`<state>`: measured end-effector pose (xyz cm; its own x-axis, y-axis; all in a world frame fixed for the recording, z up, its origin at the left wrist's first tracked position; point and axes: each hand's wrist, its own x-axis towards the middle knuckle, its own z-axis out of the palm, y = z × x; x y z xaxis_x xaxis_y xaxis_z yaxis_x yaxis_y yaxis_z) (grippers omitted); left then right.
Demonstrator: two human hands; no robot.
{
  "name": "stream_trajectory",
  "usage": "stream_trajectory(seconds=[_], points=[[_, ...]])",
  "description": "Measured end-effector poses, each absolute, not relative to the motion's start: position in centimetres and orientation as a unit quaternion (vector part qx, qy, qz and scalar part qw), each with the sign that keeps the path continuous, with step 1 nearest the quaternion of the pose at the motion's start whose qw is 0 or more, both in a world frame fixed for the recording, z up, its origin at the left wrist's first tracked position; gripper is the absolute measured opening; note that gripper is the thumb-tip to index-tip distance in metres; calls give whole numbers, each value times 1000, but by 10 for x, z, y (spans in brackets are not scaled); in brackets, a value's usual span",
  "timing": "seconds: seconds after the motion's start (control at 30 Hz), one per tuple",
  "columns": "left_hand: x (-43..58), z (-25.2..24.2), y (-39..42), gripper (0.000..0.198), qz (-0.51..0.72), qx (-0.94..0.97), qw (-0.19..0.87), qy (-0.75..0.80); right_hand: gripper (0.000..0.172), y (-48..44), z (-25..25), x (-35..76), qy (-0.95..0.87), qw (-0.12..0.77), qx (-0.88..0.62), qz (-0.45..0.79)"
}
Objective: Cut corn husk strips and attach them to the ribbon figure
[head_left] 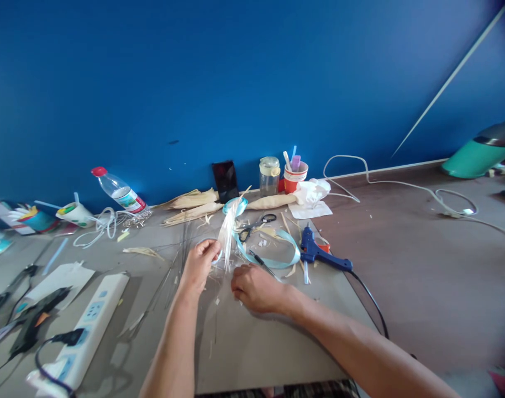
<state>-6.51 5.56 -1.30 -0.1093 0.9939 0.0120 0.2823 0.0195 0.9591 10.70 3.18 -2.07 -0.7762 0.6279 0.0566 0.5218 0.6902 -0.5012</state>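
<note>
My left hand (200, 264) is closed in a pinch on a thin bundle of pale husk strips (228, 232) that stands up from the grey table (252, 342). My right hand (254, 287) rests knuckles-up on the table just right of it, fingers curled under; what they hold is hidden. A light blue ribbon (277, 251) loops on the table right behind both hands. Black scissors (256, 224) lie beyond the ribbon. A blue glue gun (319, 251) lies to the right of my right hand, its black cord trailing off the table edge.
Corn husks (194, 207), a dark phone (225, 181), a glass jar (269, 176) and a red cup of tools (295, 176) line the blue wall. A water bottle (120, 192) lies at back left. A white power strip (90, 326) and a black glue gun (32, 320) are at left.
</note>
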Motion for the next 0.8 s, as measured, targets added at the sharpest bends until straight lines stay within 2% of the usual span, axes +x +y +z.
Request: stream_trajectory(seconds=[0.23, 0.47, 0.67, 0.8], points=[[-65, -11, 55, 29, 447, 538, 394, 596, 14, 34, -28, 108, -885, 185, -302, 302], [-66, -9, 55, 30, 432, 551, 384, 602, 12, 41, -22, 108, -737, 332, -364, 463], [-66, -17, 55, 28, 451, 542, 421, 571, 7, 45, -23, 106, -652, 358, -325, 585], [-66, -20, 56, 27, 461, 531, 435, 562, 8, 44, -23, 105, -594, 341, -332, 648]])
